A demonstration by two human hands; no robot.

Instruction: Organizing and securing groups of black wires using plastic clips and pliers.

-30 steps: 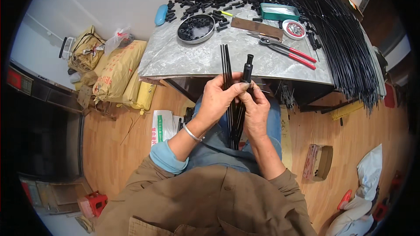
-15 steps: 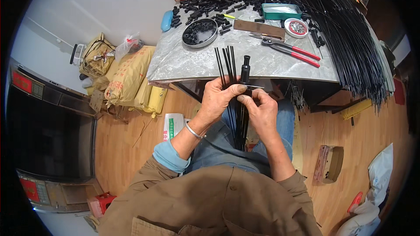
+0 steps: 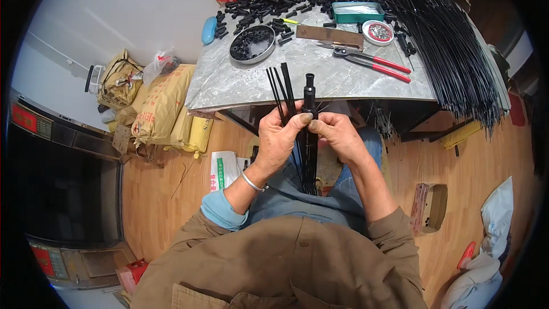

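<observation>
My left hand [image 3: 275, 142] is closed around a bundle of thin black rods [image 3: 287, 86], which stand up past its fingers and run down between my legs. Its thumb also presses on the lower part of a short black stepped tube [image 3: 309, 92], held upright beside the rods. Thumb and forefinger of my right hand [image 3: 343, 140] pinch together against that tube's lower end, close to my left thumb. A thin pin or wire tip seems to poke out above the right fingers; its other end is hidden.
Ahead, the grey table [image 3: 217, 88] holds a round tin [image 3: 253, 44] of small black parts, red-handled pincers [image 3: 377, 67], a wooden strip [image 3: 330, 35], a white dish [image 3: 378, 33], a green tray [image 3: 358, 13] and heaped black tubes. Long black rods [image 3: 457, 63] overhang its right end.
The view has shifted slightly. My right fingertips have come in closer against the tube, and the silvery pin that lay across it now barely shows. Both hands keep their hold.
</observation>
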